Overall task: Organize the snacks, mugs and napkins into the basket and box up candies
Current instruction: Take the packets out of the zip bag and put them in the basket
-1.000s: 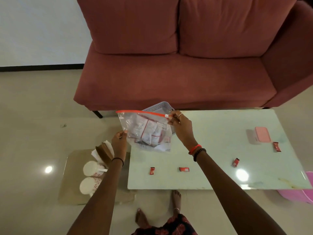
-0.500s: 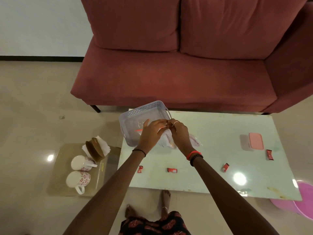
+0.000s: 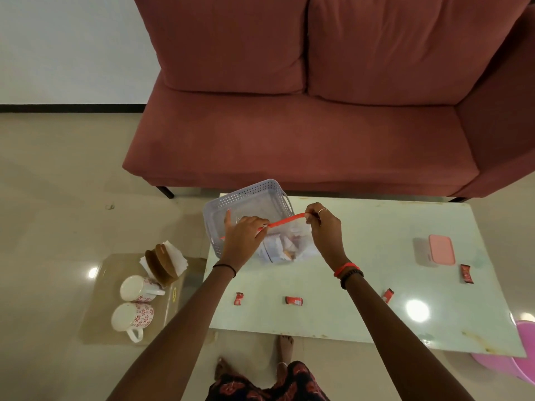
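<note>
Both the left hand [image 3: 241, 238] and right hand [image 3: 325, 230] pinch the snack bag [image 3: 285, 246] stretched between them.

Open tabletop [image 3: 376, 241] between basket [image 3: 246, 193] and box [image 3: 441, 250]

Single head cam, looking fwd and down from standing height over table [image 3: 376, 285] toward sofa [image 3: 304, 125].

Your left grip [image 3: 241, 237] hides the left end of the zip bag [image 3: 301, 241] and part of the basket [image 3: 246, 195]. You cannot read the packets [image 3: 278, 247] inside: too blurred. The right edge cuts off the pink tub [image 3: 524, 371].
</note>
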`<state>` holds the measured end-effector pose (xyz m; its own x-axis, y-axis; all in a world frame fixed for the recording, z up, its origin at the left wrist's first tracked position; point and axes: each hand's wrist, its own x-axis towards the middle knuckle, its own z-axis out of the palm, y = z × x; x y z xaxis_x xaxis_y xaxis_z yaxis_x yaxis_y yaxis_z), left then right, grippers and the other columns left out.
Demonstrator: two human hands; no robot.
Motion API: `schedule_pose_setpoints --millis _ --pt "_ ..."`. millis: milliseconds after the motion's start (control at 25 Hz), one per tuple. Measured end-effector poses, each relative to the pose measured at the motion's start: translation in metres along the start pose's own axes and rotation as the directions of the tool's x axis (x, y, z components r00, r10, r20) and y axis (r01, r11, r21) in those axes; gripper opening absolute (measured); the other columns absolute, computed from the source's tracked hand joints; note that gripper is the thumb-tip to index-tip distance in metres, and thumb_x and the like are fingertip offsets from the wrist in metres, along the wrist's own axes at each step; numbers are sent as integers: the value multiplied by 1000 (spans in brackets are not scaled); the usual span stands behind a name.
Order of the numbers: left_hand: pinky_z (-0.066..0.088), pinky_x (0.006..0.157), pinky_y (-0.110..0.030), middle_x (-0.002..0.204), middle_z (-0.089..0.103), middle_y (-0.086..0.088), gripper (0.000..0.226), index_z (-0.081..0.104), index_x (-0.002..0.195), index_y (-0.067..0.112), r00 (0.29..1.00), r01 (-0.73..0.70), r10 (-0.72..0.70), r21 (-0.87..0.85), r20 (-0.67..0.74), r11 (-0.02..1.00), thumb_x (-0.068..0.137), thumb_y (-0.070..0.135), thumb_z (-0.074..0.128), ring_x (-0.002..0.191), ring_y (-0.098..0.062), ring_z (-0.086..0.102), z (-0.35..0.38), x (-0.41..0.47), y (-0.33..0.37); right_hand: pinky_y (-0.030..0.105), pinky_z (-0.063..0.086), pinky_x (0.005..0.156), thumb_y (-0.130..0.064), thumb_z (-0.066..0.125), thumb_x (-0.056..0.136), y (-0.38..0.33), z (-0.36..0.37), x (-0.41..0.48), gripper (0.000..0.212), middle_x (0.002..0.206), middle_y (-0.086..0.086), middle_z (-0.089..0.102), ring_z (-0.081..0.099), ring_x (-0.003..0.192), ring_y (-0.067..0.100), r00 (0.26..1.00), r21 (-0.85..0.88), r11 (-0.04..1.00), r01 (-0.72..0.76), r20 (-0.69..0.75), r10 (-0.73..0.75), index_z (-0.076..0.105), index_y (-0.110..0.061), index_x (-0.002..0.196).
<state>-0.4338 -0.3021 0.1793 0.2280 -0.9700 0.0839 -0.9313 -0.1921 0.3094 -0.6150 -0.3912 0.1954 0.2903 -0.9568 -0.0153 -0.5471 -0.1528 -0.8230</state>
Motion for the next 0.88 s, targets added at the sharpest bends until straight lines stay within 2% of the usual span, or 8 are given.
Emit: schedule_pose_setpoints --millis 80,200,320,520,640,720,800,880 --pt "15 110 -56 105 72 8 22 66 103 26 999 48 -49 27 22 998 91 35 51 101 -13 64 1 -9 -17 13 42 64 7 45 91 2 -4 7 18 81 12 65 62 75 26 999 19 1000 -8 -31 9 61 0 87" --pt "14 109 -52 107 69 10 23 65 105 28 988 128 -134 88 73 988 92 36 47 102 -13 63 3 -20 -40 2 38 62 6 46 91 6 -10 17 18 80 9 64 62 76 26 997 22 1000 -8 -78 10 61 -2 88" --pt "11 111 -53 110 68 9 25 63 108 28 965 220 -234 116 121 969 93 39 46 105 -13 62 4 -30 -58 -1 36 61 7 47 89 9 -16 26 17 80 13 67 62 74 25 994 11 1000 -5 -113 6 61 -2 88" --pt "12 113 -50 114 65 10 23 63 106 26 914 343 -343 36 218 939 91 36 49 110 -12 59 8 -33 -62 -1 37 62 4 50 90 4 -9 30 13 85 11 67 62 79 23 1000 38 999 -20 -17 21 62 -3 91" --pt "31 105 -36 118 66 7 25 63 112 25 942 254 -205 -170 265 952 90 30 52 112 -14 60 2 -24 -56 0 40 72 3 50 91 -2 -6 29 14 93 11 68 59 85 18 992 8 999 46 115 -46 62 -2 94" --pt "41 96 -26 121 66 2 30 61 119 24 951 179 -69 -357 301 917 91 29 52 111 -15 61 -3 -12 -43 15 44 80 3 49 92 -6 -4 28 14 97 14 68 58 87 17 978 -5 997 76 195 -74 62 0 95" --pt "45 96 -26 120 67 -1 32 61 119 21 946 140 3 -416 325 899 92 32 51 110 -15 61 -5 0 -27 20 45 81 4 48 92 -10 -3 29 14 98 16 67 59 87 18 966 -17 995 100 242 -92 61 1 95" --pt "49 93 -29 113 70 -3 28 65 113 17 948 131 1 -393 319 910 92 29 51 102 -18 65 -2 8 -17 17 45 78 5 48 92 -12 -2 30 14 98 16 67 59 87 17 956 -17 993 118 274 -109 61 1 95"
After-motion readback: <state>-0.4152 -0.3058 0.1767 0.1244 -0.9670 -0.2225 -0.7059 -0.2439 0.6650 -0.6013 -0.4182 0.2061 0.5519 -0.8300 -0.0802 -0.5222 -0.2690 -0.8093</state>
